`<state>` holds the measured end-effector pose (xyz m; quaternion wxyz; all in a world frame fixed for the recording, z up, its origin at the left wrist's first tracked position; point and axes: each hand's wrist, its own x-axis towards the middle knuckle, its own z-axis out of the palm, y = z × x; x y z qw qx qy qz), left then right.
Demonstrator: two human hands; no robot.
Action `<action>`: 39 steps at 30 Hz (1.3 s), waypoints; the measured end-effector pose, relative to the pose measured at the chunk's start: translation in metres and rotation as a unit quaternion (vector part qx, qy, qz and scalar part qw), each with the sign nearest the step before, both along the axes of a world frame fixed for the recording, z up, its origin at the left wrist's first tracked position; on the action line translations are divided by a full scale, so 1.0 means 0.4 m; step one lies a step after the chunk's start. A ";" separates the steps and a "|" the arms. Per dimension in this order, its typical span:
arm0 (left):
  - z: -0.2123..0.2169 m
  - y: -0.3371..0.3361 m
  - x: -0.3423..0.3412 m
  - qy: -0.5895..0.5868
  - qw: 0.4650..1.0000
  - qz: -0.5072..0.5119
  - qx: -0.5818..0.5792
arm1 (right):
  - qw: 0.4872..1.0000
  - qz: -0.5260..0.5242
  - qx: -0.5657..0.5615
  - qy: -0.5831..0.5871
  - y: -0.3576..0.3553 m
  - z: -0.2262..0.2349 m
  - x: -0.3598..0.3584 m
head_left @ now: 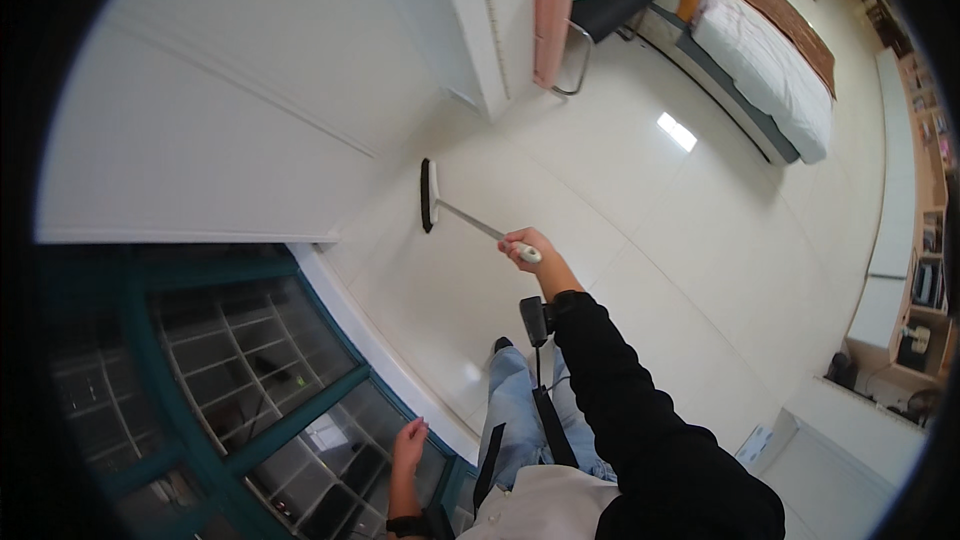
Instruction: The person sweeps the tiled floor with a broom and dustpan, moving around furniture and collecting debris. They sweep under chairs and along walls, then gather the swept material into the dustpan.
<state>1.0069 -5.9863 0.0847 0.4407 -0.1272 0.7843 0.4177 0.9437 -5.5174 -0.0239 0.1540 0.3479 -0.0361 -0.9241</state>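
My right hand (524,248) grips the end of a long metal handle of a broom (429,196), whose dark brush head rests on the glossy white tile floor (620,240) close to the white wall (230,130). My right arm wears a black sleeve and reaches forward. My left hand (409,442) hangs low at my side with fingers loosely apart, holding nothing, near the teal-framed window (250,380). My jeans and one dark shoe show below the broom handle.
A white cabinet corner (480,30) juts out ahead. Beyond it stand a black chair (610,5) with pink cloth, and a bed (770,60) with white bedding. Shelves and a white counter (890,240) line the right side.
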 end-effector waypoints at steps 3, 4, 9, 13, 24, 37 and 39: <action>-0.009 0.131 -0.039 0.008 0.998 -0.057 0.025 | 0.995 -0.079 0.043 -0.034 0.135 0.006 0.191; -0.010 0.172 -0.048 0.008 0.996 -0.072 0.048 | 0.994 -0.097 0.050 -0.014 0.176 0.012 0.275; -0.019 0.359 -0.086 0.019 0.981 -0.191 0.020 | 0.974 -0.223 -0.022 -0.026 0.310 0.075 0.790; -0.023 0.506 -0.075 0.024 0.966 -0.254 0.048 | 0.942 -0.319 -0.010 -0.106 0.358 0.177 1.172; -0.003 0.705 0.035 0.042 0.935 -0.345 0.066 | 0.844 -0.058 0.414 -0.336 0.307 0.291 1.161; -0.032 0.716 0.013 0.049 0.906 -0.410 0.095 | 0.978 -0.025 0.165 -0.124 -0.013 0.244 0.986; -0.027 0.727 0.027 0.059 0.900 -0.419 0.103 | 0.984 -0.041 0.124 -0.121 0.005 0.206 1.012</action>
